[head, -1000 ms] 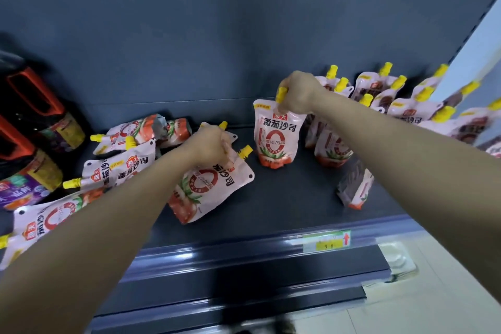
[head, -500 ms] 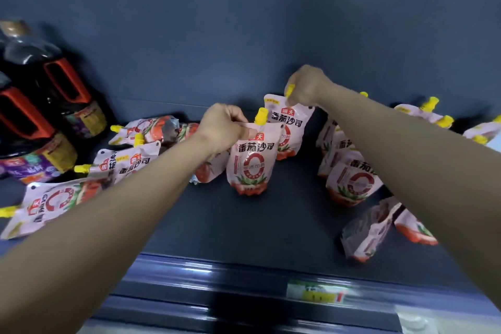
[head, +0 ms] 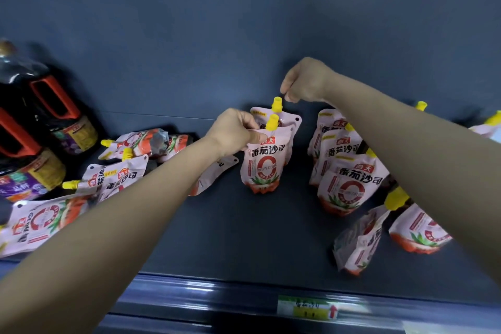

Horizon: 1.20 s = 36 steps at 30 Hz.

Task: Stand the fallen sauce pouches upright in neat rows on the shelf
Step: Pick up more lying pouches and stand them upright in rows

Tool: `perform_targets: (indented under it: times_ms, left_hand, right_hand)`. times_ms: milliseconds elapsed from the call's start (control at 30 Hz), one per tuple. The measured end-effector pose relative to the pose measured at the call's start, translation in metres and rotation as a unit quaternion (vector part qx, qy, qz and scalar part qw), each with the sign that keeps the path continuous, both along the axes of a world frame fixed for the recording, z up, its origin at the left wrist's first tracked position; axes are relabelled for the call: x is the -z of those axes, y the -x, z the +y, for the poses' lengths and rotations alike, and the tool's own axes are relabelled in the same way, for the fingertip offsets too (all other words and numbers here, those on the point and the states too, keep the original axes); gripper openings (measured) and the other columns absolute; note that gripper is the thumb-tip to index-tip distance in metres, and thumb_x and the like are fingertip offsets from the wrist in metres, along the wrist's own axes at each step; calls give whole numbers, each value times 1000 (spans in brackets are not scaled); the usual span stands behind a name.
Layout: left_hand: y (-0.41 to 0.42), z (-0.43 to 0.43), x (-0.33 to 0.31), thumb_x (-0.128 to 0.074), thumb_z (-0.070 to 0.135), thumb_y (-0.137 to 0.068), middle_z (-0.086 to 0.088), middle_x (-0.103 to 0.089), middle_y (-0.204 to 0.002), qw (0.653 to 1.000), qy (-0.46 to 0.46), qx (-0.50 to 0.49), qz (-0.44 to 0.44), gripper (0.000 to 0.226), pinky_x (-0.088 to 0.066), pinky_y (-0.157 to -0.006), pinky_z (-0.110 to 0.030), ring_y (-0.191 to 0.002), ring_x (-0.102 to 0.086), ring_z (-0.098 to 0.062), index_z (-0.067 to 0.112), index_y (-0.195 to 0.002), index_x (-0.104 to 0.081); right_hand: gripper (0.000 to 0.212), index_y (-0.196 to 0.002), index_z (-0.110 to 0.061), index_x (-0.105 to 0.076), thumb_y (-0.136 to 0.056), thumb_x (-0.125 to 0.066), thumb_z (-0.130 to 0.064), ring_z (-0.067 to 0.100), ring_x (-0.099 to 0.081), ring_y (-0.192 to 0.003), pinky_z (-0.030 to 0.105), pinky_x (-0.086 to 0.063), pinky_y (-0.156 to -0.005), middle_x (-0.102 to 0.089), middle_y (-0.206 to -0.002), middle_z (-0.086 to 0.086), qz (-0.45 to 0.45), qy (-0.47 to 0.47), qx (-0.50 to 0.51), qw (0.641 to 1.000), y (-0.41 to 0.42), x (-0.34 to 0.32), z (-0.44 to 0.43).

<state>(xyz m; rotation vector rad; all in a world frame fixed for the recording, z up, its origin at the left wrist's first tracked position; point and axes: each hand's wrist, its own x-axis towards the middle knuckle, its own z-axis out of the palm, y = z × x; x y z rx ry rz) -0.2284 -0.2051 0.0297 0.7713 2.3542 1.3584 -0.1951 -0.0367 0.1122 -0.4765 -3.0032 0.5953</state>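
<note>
Two pouches stand in the middle of the shelf [head: 244, 238], one behind the other: the left grip [head: 233, 130] pinches the front pouch [head: 260, 168] by its top corner, while the right grip [head: 303, 81], fingers curled on nothing, hovers just beside the cap [head: 276, 104] of the rear pouch [head: 294, 122]. A row [head: 349, 187] at right looks upright. Left to do, I judge: several fallen pouches [head: 119, 176] near the bottles [head: 54, 106] and two askew pouches [head: 357, 238] at front right, perhaps half the job.

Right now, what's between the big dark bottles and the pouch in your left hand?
Fallen pouches lie on the shelf between them, left of the held pouch; the head view shows it.
</note>
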Motion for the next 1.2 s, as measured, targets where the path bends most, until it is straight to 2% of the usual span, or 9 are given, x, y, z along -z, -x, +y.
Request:
perform_targets:
  times_ms: [300,467,567,700,800,933,1000,1100,1200]
  left_hand:
    - [-9,-24,-10,-66,5,-82,0,-62,-76,997,20,65,-25,4,-53,-65,-19,-68,-59,-8,7,-86,-65]
    - [10,-73,-25,-64,3,-83,0,-61,-80,1000,5,5,4,12,-52,-72,-25,-74,-57,-12,9,-93,-65]
    - [22,-109,-23,-63,2,-83,-4,-59,-75,999,4,-49,16,11,-44,-58,-23,-64,-51,-17,13,-82,-63]
    - [29,-142,-2,-61,-3,-82,-9,-60,-75,995,25,-91,37,14,-45,-66,-27,-64,-51,-17,11,-79,-63]
    - [33,-163,15,-65,2,-80,-5,-64,-79,989,61,-115,70,8,-46,-64,-16,-64,-54,-11,7,-86,-67]
    - [44,-192,31,-67,9,-80,-4,-65,-79,979,95,-151,99,4,-45,-68,-26,-68,-55,-14,13,-81,-67]
    - [48,-203,36,-67,10,-80,-3,-65,-79,975,106,-166,106,6,-44,-68,-27,-70,-56,-15,16,-80,-67]
    - [53,-213,42,-68,13,-79,0,-62,-82,970,128,-172,113,7,-39,-67,-23,-70,-54,-13,18,-83,-65]
    - [60,-218,47,-69,20,-78,-3,-62,-92,968,148,-172,110,18,-39,-71,-26,-80,-53,-19,12,-94,-66]
  right_hand:
    - [29,-96,11,-68,-78,-48,4,20,-50,-73,42,-55,-82,-70,-102,28,109,24,-16,994,-2,-5,-43]
    - [27,-90,8,-71,-77,-49,3,25,-59,-76,36,-55,-80,-72,-92,23,152,29,-53,987,-4,-11,-81]
    - [25,-91,6,-72,-78,-51,1,23,-59,-78,35,-55,-80,-72,-97,21,138,44,-79,986,4,-4,-107]
    - [24,-100,4,-70,-84,-60,-11,32,-65,-99,35,-54,-85,-70,-106,21,49,18,-104,993,24,34,-142]
    - [24,-82,3,-66,-86,-62,-20,30,-63,-84,27,-47,-60,-67,-84,12,-42,-4,-82,996,38,71,-154]
    - [41,-58,-9,-44,-83,-66,-34,14,-42,-51,23,-28,-41,-45,-60,1,-93,12,-4,996,46,108,-155]
    - [40,-63,-8,-49,-81,-69,-37,17,-49,-59,24,-35,-46,-53,-71,4,-115,61,22,991,48,119,-153]
    - [43,-103,1,-62,-80,-72,-34,26,-61,-90,32,-51,-77,-57,-95,10,-136,165,45,976,54,130,-153]
    - [59,-119,0,-56,-78,-74,-38,28,-60,-109,36,-48,-93,-59,-113,11,-156,197,67,966,57,138,-154]
